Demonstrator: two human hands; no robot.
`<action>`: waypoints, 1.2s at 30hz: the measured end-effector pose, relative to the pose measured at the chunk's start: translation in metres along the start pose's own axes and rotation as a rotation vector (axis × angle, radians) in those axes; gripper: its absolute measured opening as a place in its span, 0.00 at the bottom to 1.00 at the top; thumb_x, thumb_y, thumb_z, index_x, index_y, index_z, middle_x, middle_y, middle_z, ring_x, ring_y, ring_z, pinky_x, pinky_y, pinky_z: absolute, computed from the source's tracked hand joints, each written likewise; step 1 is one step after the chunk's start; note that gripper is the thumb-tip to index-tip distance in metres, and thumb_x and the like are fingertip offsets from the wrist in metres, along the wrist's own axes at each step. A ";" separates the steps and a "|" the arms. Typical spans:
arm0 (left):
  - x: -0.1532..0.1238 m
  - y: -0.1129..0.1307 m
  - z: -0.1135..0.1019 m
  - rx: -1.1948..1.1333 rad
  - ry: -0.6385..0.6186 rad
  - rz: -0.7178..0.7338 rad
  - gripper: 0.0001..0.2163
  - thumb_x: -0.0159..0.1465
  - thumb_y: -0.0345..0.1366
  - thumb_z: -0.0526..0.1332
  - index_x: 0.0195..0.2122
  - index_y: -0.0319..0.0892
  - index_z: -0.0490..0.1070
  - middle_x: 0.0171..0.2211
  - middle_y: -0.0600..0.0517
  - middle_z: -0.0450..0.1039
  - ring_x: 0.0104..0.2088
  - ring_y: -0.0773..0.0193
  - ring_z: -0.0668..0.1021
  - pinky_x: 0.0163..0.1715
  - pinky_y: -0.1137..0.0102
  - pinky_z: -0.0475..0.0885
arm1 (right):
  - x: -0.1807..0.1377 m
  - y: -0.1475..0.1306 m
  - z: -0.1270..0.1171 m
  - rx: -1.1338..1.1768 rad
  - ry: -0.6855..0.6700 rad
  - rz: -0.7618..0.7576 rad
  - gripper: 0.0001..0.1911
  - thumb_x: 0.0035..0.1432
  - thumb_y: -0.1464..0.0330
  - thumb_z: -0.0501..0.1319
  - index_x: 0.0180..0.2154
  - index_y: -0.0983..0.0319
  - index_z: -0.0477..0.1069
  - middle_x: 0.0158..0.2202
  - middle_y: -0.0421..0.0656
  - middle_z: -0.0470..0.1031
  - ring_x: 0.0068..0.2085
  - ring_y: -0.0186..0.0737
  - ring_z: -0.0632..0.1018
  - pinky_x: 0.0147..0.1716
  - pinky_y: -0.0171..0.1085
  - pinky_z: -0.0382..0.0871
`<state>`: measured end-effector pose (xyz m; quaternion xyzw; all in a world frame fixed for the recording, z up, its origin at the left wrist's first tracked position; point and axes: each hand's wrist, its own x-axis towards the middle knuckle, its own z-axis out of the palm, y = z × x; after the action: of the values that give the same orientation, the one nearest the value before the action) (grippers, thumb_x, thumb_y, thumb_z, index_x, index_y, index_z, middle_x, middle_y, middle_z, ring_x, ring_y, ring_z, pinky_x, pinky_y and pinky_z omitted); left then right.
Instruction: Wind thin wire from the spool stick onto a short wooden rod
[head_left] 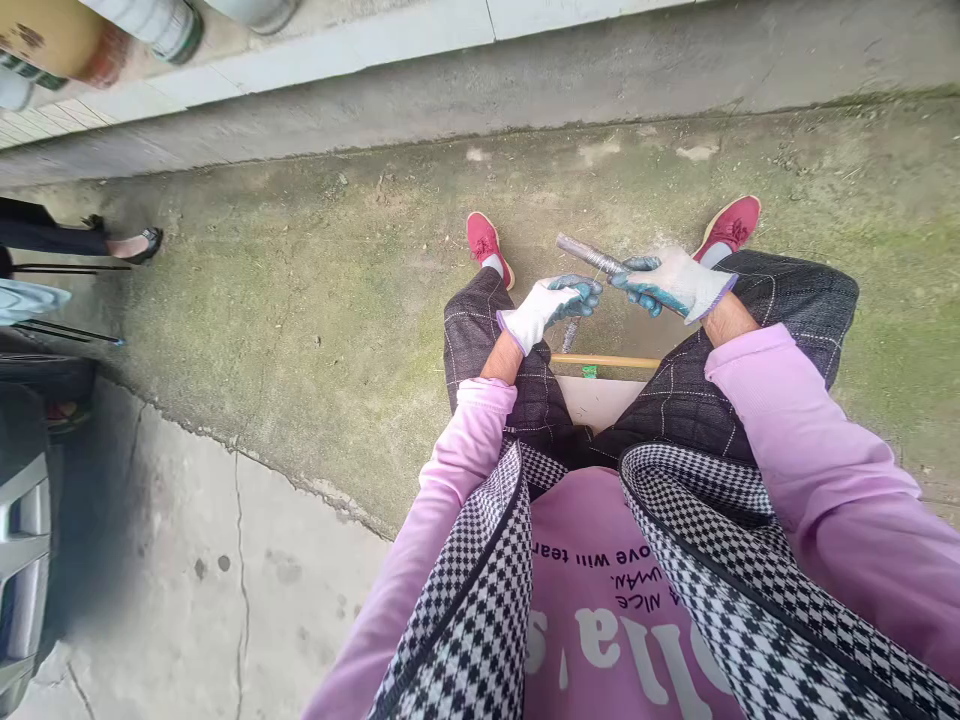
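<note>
Both my hands wear white knit gloves with blue-coated palms. My right hand (667, 283) is closed around a grey rod (585, 250) that looks wound with silvery thread or wire. The rod slants up to the left, its far end sticking out past my fingers. Beside it, my left hand (559, 303) is closed in a pinch, with a thin pale strand (598, 274) running between its fingertips and the rod. Below my left fingers a second silvery, wrapped-looking piece (571, 333) shows in part; whether it joins the rod is hidden.
Between my knees are a yellow bar (611, 360) with a green tag (589, 371) and a pale seat surface (592, 400). A low concrete ledge (420, 105) runs ahead, with jars (161, 25) at upper left. Another person's foot (139, 246) and a car wheel (26, 560) are at left.
</note>
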<state>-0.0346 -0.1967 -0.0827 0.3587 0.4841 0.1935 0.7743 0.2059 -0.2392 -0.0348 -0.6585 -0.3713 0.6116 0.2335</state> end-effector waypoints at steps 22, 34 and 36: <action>-0.023 0.018 0.019 -0.082 0.026 -0.120 0.11 0.86 0.27 0.67 0.43 0.38 0.81 0.24 0.59 0.74 0.20 0.73 0.71 0.28 0.77 0.71 | -0.001 0.002 -0.002 0.001 -0.002 -0.045 0.22 0.71 0.67 0.90 0.32 0.60 0.81 0.22 0.35 0.72 0.22 0.31 0.70 0.17 0.31 0.64; -0.025 0.020 0.017 -0.141 0.044 -0.084 0.13 0.85 0.37 0.74 0.41 0.40 0.79 0.21 0.65 0.60 0.17 0.76 0.55 0.22 0.79 0.52 | -0.001 0.000 -0.002 0.010 0.006 -0.017 0.19 0.76 0.72 0.84 0.34 0.61 0.80 0.23 0.35 0.73 0.22 0.31 0.70 0.16 0.29 0.66; -0.023 0.019 0.016 -0.149 0.055 -0.079 0.14 0.87 0.39 0.73 0.42 0.40 0.80 0.21 0.65 0.59 0.17 0.75 0.55 0.22 0.79 0.51 | -0.002 -0.001 -0.003 0.005 0.015 -0.015 0.19 0.76 0.71 0.85 0.34 0.60 0.80 0.23 0.35 0.73 0.22 0.31 0.70 0.16 0.29 0.66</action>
<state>-0.0305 -0.2046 -0.0498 0.2752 0.5033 0.2079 0.7923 0.2084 -0.2394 -0.0325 -0.6597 -0.3731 0.6056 0.2426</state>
